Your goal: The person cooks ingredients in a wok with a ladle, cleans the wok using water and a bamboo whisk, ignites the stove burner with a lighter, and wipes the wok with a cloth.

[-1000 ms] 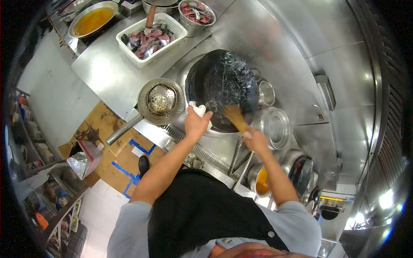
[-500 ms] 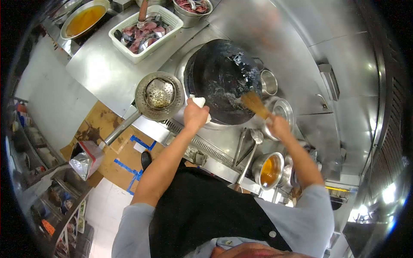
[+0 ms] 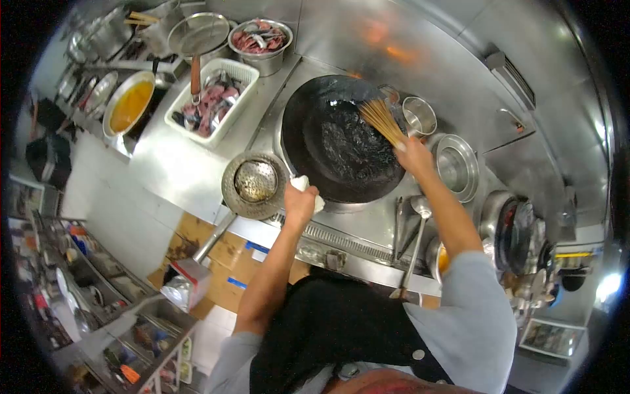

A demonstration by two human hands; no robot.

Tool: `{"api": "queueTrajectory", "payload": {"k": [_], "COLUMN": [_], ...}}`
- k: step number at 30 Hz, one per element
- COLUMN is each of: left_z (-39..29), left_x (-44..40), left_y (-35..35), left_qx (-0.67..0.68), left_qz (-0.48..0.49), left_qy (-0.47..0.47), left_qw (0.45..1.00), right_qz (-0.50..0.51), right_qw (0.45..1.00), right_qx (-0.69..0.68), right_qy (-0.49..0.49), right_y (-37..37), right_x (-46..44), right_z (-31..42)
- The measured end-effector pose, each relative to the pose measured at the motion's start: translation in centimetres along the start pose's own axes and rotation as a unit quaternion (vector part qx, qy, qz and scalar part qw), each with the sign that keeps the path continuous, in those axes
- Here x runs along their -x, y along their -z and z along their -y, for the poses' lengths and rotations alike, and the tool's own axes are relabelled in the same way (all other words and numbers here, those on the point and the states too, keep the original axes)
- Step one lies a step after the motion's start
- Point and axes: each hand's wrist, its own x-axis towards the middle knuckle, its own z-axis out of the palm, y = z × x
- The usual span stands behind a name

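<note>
A large black wok (image 3: 315,141) with some water in it sits on the stove. My left hand (image 3: 300,202) is closed round a white cloth (image 3: 300,183) at the wok's near left rim. My right hand (image 3: 413,156) grips a bamboo brush (image 3: 380,119) by its light end, over the wok's right side, with the bristles pointing inward and to the upper left. Left of the wok lies a perforated strainer (image 3: 231,185) with a long handle.
Behind the strainer stands a white basket (image 3: 246,73) of fish pieces, beside a metal bowl (image 3: 265,64) of more pieces. A pan of orange liquid (image 3: 131,108) is at the far left. A ladle (image 3: 415,246) and metal pots (image 3: 457,167) are on the right.
My right hand has moved the brush from the wok's near side up along its right side. My left hand stays at the rim with the cloth. The view has shifted and turned.
</note>
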Motion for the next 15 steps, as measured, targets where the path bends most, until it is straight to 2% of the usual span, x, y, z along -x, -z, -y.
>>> {"api": "queueTrajectory", "payload": {"k": [1, 2, 3, 4, 5, 6, 8, 11, 12, 13, 15], "left_z": [-0.4, -0.9, -1.0, 0.8, 1.1, 1.3, 0.6, -0.1, 1.6, 1.4, 0.9], "left_x": [0.2, 0.7, 1.2, 0.1, -0.4, -0.7, -0.5, 1.0, 0.1, 0.3, 0.9], "left_y": [-0.1, -0.3, -0.8, -0.6, -0.6, -0.4, -0.4, -1.1, -0.5, -0.5, -1.4], "left_qx": [0.005, 0.013, 0.026, 0.002, -0.005, -0.014, -0.046, -0.001, -0.026, -0.035, -0.047], "left_qz": [-0.008, -0.015, -0.023, -0.032, -0.022, -0.013, -0.014, -0.027, 0.036, 0.019, -0.018], "left_qy": [-0.006, -0.010, -0.013, -0.045, -0.040, -0.035, -0.037, -0.036, -0.018, -0.033, -0.062], "left_qw": [1.000, 1.000, 0.999, 0.998, 0.999, 0.999, 0.998, 0.999, 0.999, 0.999, 0.997], "right_qz": [-0.017, -0.064, -0.062, -0.124, -0.038, -0.045, 0.043, 0.077, 0.086, 0.091, -0.003], "right_qw": [0.999, 0.982, 0.969, 0.944, 0.896, 0.889, 0.900, 0.948, 0.958, 0.967, 0.943], "right_qx": [-0.030, -0.175, -0.239, -0.305, -0.441, -0.456, -0.434, -0.302, -0.272, -0.238, -0.324], "right_qy": [0.005, 0.030, -0.018, 0.015, -0.037, -0.014, 0.008, 0.057, 0.018, -0.018, -0.076], "right_y": [-1.2, -5.0, -8.3, -12.4, -12.6, -11.5, -11.3, -8.8, -7.8, -6.3, -5.7], "right_x": [-2.5, -4.0, -4.8, -4.6, -2.8, 0.3, 5.3, 7.3, 5.2, 0.9, -5.0], "right_z": [3.0, 5.4, 8.6, 10.6, 13.2, 15.2, 14.6, 11.4, 11.5, 11.6, 12.2]}}
